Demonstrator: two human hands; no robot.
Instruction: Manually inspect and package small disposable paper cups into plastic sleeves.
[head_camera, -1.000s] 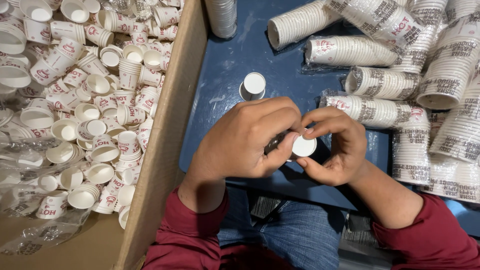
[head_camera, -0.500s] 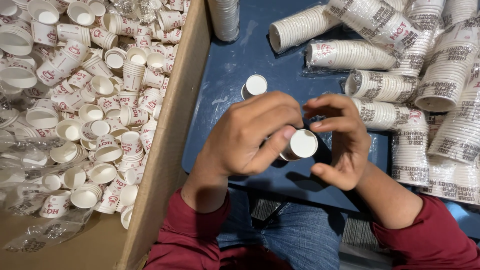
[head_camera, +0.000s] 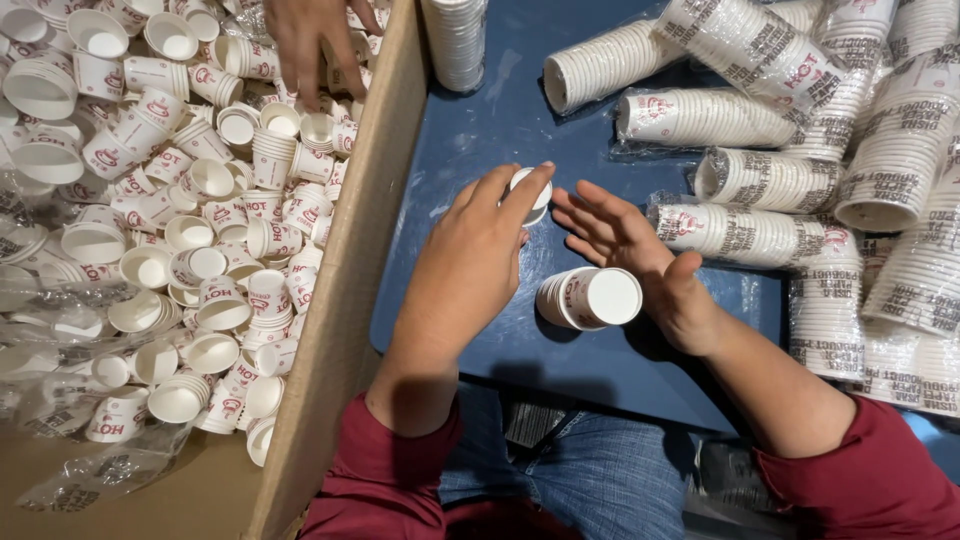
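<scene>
My left hand (head_camera: 470, 265) reaches forward over the blue table (head_camera: 480, 130) and pinches a single small white paper cup (head_camera: 521, 181) with its fingertips. My right hand (head_camera: 628, 240) is open just to the right, fingers spread and holding nothing. A short nested stack of white paper cups with red print (head_camera: 590, 298) lies on its side on the table, against the base of my right thumb and palm.
A big cardboard box (head_camera: 345, 300) on the left holds several loose small cups (head_camera: 200, 250). Another person's hand (head_camera: 320, 40) reaches into it at the top. Plastic-sleeved cup stacks (head_camera: 745, 235) are piled along the right and far side, and one upright stack (head_camera: 455, 40) stands at the top.
Both hands were holding the short stack together. Now it lies on the table, my left hand has moved forward onto the single cup, and my right hand has opened.
</scene>
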